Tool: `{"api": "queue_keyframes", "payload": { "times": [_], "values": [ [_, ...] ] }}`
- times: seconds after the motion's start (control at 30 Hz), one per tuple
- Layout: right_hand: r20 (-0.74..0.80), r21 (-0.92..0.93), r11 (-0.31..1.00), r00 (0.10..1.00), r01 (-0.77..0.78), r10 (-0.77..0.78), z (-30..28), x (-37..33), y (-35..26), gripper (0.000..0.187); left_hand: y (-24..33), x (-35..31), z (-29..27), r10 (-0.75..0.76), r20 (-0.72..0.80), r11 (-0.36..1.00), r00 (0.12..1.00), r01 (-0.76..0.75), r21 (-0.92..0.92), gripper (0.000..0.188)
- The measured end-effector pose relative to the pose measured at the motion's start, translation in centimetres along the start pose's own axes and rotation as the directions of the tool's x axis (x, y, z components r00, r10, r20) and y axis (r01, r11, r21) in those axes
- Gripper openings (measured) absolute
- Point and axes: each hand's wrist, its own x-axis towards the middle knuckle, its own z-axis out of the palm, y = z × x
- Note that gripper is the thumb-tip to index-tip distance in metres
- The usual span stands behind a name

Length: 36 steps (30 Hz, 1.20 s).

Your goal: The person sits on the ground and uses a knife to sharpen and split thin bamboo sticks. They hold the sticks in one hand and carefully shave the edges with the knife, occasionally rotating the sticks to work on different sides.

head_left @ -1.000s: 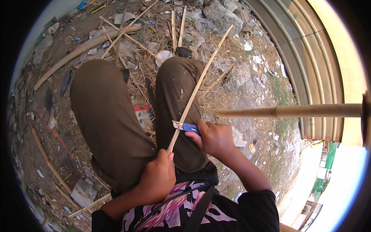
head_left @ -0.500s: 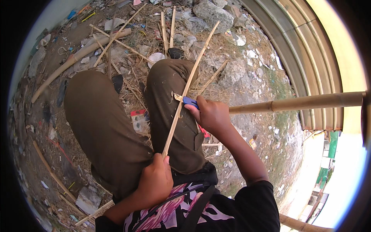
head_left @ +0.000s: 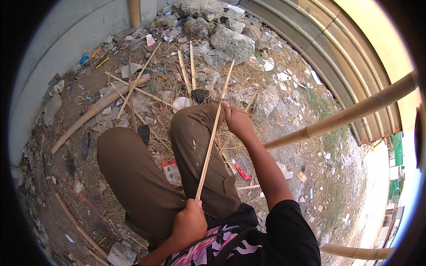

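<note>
A long, thin bamboo strip (head_left: 208, 157) slants up across my right thigh, pointing away from me. My left hand (head_left: 190, 224) is closed around its near end, close to my lap. Toward the strip's far end is my right hand (head_left: 238, 119), closed on a blue utility knife (head_left: 224, 102). Only a small bit of the knife's blue handle shows; the blade is too small to make out. The knife meets the strip just beyond my right knee. Pale shavings (head_left: 194, 142) cling to my brown trousers.
A red utility knife (head_left: 241, 170) lies on the ground right of my thigh. Several bamboo strips (head_left: 184, 71) and a thick bamboo pole (head_left: 100, 106) lie ahead among litter. Another pole (head_left: 341, 113) slants up at the right. Rocks (head_left: 233, 44) sit near the corrugated metal wall (head_left: 355, 57).
My right hand and the blue knife have slid up the strip, away from me. My left hand keeps its hold on the near end. The view has tilted up, showing more wall and rocks.
</note>
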Motion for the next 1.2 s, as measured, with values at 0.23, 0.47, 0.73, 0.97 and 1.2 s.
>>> {"api": "queue_keyframes", "payload": {
  "times": [0.23,0.47,0.73,0.97,1.2],
  "values": [
    [0.659,0.493,-0.292,0.571,-0.82,-0.489,-0.5,-0.8,1.8,0.065,-0.5,0.1,0.3,-0.004,-0.028,1.0,1.0,0.004,0.003,0.028],
    [0.471,0.838,0.295,0.881,-0.459,0.033,0.7,-3.9,-0.7,0.069,-0.1,-0.1,-0.1,0.034,-0.086,0.998,0.996,-0.038,-0.048,0.027],
    [0.1,0.419,0.908,0.994,-0.005,-0.041,-1.6,-12.4,-4.9,0.061,-4.0,0.5,0.7,-0.046,0.053,0.871,0.998,0.066,-0.486,0.027],
    [0.118,0.089,0.973,0.968,0.213,-0.222,-7.7,-15.9,-7.9,0.055,-2.2,0.7,-2.6,-0.037,0.506,0.269,0.862,0.496,-0.825,0.03],
    [0.099,0.036,0.923,0.918,0.383,-0.385,-9.0,-18.2,-9.2,0.054,-3.5,1.4,-2.6,0.118,0.546,-0.028,0.829,0.553,-0.833,0.033]
  ]
}}
